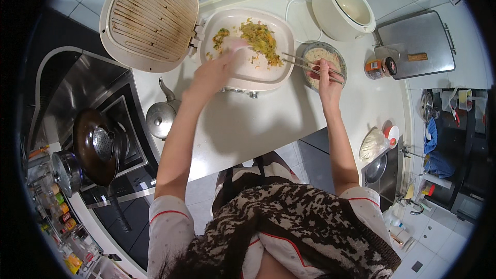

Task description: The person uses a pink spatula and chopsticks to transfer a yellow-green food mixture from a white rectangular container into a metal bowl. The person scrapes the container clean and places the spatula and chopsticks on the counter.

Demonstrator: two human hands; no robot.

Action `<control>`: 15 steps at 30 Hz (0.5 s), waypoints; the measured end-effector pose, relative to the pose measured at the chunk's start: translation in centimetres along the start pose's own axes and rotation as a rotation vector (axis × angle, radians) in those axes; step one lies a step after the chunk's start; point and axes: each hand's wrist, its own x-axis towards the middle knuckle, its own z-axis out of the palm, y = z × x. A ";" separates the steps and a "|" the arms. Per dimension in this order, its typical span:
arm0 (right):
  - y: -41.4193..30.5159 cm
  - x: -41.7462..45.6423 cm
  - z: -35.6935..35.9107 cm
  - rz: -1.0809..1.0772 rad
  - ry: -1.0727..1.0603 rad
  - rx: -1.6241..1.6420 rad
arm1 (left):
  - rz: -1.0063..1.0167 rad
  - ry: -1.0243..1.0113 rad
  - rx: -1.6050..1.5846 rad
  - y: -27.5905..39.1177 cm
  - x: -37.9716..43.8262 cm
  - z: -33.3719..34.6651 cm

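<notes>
My left hand [214, 73] is over the near left part of an electric griddle [267, 79] and is blurred by motion. It grips a pale pink spatula [240, 42], also blurred, whose blade is beside the cooked chopped vegetables [260, 38] on the pan. A smaller clump of the same food [221, 38] lies left of the spatula. In my right hand [328, 85] is a pair of metal chopsticks [300, 63], tips pointing left at the griddle's right rim. Below that hand stands a bowl [344, 59] of pale, rice-like food [318, 55], partly hidden by my fingers.
The griddle's stained ridged lid [151, 19] stands open at the left. A metal kettle [161, 118] and a stove with a wok [91, 147] are on my left. To the right are a rice cooker [337, 11], a jar [376, 69], a metal tray [422, 42] and a filled plastic bag [372, 145].
</notes>
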 end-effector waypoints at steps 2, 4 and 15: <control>0.9 1.2 -0.2 0.082 0.025 -0.018 | -0.038 0.015 -0.139 -1.4 -2.0 -1.7; 2.0 3.1 0.3 0.103 0.027 0.098 | -0.111 0.008 -0.249 -2.7 -2.7 -2.4; 4.8 9.5 7.2 0.373 -0.038 0.326 | -0.263 -0.073 -0.544 -3.3 1.8 -0.4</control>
